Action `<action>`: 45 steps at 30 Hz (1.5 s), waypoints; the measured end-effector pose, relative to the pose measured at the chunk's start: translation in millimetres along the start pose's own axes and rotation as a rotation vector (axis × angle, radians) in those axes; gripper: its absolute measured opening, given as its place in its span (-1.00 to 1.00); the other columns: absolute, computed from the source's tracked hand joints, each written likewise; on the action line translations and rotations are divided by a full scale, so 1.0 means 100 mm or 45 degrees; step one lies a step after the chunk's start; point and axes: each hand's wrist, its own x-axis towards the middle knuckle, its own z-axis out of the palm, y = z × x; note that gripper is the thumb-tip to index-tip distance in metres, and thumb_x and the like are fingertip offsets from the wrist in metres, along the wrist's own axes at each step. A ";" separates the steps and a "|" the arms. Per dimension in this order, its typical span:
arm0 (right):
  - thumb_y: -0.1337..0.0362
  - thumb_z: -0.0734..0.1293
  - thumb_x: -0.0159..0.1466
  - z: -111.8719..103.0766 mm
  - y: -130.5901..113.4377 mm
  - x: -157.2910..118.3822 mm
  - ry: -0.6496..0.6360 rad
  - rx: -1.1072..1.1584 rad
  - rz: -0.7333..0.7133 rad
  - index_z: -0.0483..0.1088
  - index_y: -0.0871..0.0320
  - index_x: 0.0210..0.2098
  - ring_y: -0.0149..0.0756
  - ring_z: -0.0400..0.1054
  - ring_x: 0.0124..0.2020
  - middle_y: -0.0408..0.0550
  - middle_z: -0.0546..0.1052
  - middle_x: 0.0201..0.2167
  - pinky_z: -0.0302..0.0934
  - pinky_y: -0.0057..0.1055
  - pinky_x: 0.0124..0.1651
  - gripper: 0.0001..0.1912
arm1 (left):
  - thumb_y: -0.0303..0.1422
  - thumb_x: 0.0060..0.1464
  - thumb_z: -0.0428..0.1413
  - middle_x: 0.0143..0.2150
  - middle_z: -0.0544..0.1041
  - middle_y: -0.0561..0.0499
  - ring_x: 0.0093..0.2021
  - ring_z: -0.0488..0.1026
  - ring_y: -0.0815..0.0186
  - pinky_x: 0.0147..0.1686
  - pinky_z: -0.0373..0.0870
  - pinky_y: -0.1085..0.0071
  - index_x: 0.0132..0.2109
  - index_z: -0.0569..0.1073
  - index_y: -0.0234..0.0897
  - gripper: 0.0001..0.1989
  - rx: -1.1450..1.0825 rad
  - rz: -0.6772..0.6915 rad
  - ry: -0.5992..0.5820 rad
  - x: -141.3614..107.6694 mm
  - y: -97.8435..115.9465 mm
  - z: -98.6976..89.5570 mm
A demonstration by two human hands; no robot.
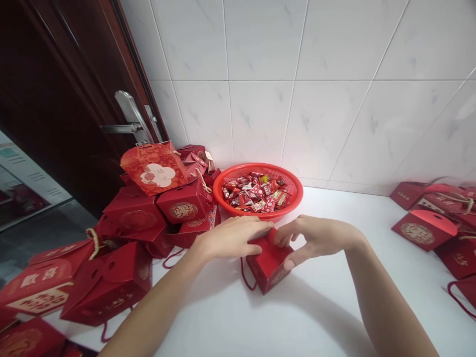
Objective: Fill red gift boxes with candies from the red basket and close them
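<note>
Both hands, left (pixel 234 238) and right (pixel 316 237), curl round the red box (pixel 268 258) on the tabletop (pixel 230 317), just before the candy basket (pixel 219 191). They seem to be working its top flaps, which calls for a steady hold and gentle fingers.

Shows a dark reddish-brown door (pixel 85 64) at the left, bearing a silvery lever handle (pixel 119 129). Backs onto a tiled wall (pixel 260 119) — pale, glossy, faintly veined with grey. Includes a white tabletop (pixel 334 292) running to the wall's foot. Takes in, at far left, a grey floor (pixel 40 230) and a pale panel (pixel 26 173) — marked with short dark lines.
</note>
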 end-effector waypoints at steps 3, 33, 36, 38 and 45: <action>-0.07 0.52 0.05 -0.03 0.06 -0.03 0.055 -0.033 0.076 0.49 0.16 -0.29 -0.21 0.44 -0.21 -0.04 0.58 -0.26 0.33 -0.33 -0.13 -0.55 | -0.41 0.09 0.11 0.14 0.50 -0.05 0.12 0.42 0.08 -0.02 0.32 0.30 0.34 0.21 -0.08 -0.33 -0.025 0.014 0.038 0.03 0.06 0.05; -0.19 0.51 -0.03 -0.03 0.40 0.24 -0.096 -0.152 0.418 0.57 0.14 -0.29 -0.13 0.45 -0.18 -0.06 0.59 -0.31 0.27 -0.35 -0.18 -0.46 | -0.19 0.16 0.12 -0.08 0.43 -0.05 -0.02 0.41 0.12 -0.13 0.29 0.31 -0.13 0.46 -0.22 -0.78 -0.102 -0.116 -0.046 0.15 0.09 0.15; -0.21 0.52 -0.08 -0.05 0.42 0.26 -0.111 -0.135 0.484 0.50 0.18 -0.47 -0.21 0.39 -0.30 -0.10 0.54 -0.43 0.22 -0.36 -0.25 -0.45 | -0.14 0.16 0.10 -0.02 0.41 -0.05 0.00 0.41 0.13 -0.13 0.30 0.32 -0.04 0.43 -0.18 -0.71 -0.124 -0.160 -0.037 0.11 0.08 0.14; -0.19 0.54 -0.12 -0.06 0.43 0.27 -0.101 -0.070 0.455 0.42 0.18 -0.53 -0.28 0.33 -0.38 -0.14 0.49 -0.48 0.17 -0.39 -0.33 -0.45 | -0.02 0.16 0.07 0.04 0.40 -0.06 0.01 0.41 0.12 -0.14 0.31 0.33 0.01 0.40 -0.17 -0.60 -0.156 -0.231 -0.065 0.06 0.05 0.09; 0.02 0.59 -0.16 -0.04 0.43 0.27 0.042 0.182 0.343 0.19 0.14 -0.57 -0.44 0.21 -0.53 -0.28 0.34 -0.60 0.07 -0.46 -0.46 -0.46 | 0.04 -0.02 0.20 -0.09 0.54 -0.09 -0.13 0.51 0.09 -0.24 0.35 0.34 0.18 0.31 -0.20 -0.31 -0.135 -0.376 -0.255 -0.08 -0.05 -0.05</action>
